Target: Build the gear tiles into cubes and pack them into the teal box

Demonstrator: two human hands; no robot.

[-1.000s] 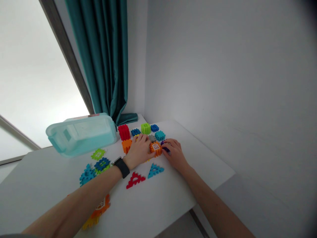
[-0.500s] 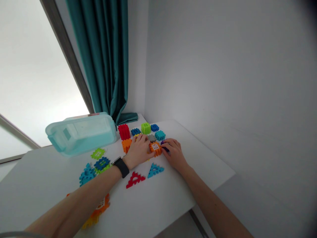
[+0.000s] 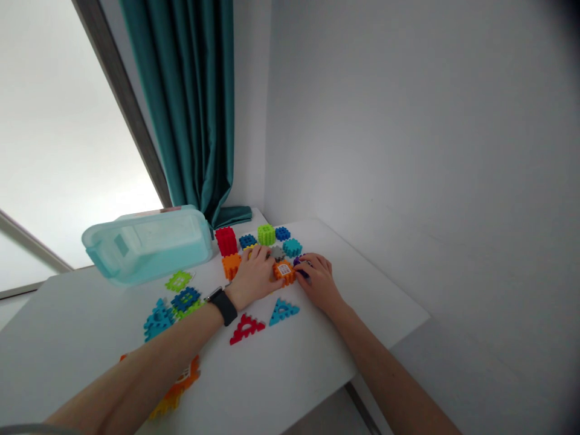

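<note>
My left hand, with a dark watch on the wrist, lies over the toothed plastic blocks, fingers spread and partly on a yellow piece. Its thumb reaches the side of an orange block with a white window pattern. My right hand is closed round a purple block, mostly covered by the fingers. Its thumb side touches the orange block's right edge. Behind the hands are a grey block and a teal block. Nearer me lie a blue triangle and a red triangle.
A translucent teal bin stands at the left rear. Red blocks, a green block and blue blocks line the back. More toothed pieces lie left, partly behind my forearm. The white table meets a wall at right.
Almost nothing differs. The view has shifted very slightly, and both hands stay at the same blocks.
</note>
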